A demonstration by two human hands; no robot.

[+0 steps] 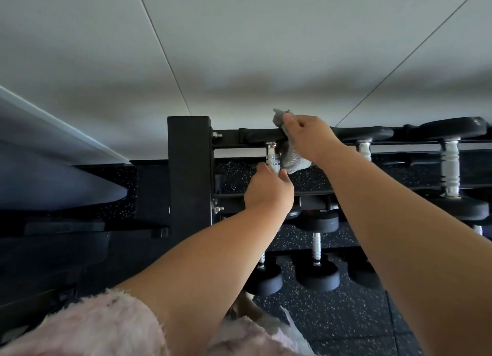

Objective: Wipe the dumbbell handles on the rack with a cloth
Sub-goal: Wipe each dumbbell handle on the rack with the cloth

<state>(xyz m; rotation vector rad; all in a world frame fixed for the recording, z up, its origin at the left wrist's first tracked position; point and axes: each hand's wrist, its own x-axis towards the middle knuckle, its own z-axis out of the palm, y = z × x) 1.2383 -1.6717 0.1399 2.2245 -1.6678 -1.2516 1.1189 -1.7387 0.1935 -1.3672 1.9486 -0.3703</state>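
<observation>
1. The right hand [310,137] grips a grey cloth [294,158] against the leftmost top-shelf dumbbell handle [273,157].
2. The left hand [267,188] pinches that handle's near end.
3. The rack [190,174] stands against a white wall [239,49].

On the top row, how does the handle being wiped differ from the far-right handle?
The wiped handle is gripped by the left hand and partly covered by the grey cloth in the right hand; the far-right handle is bare and untouched. The wiped handle looks thinner than the far-right handle, which shows raised rings. Both are shiny metal between black heads on the rack.
</observation>
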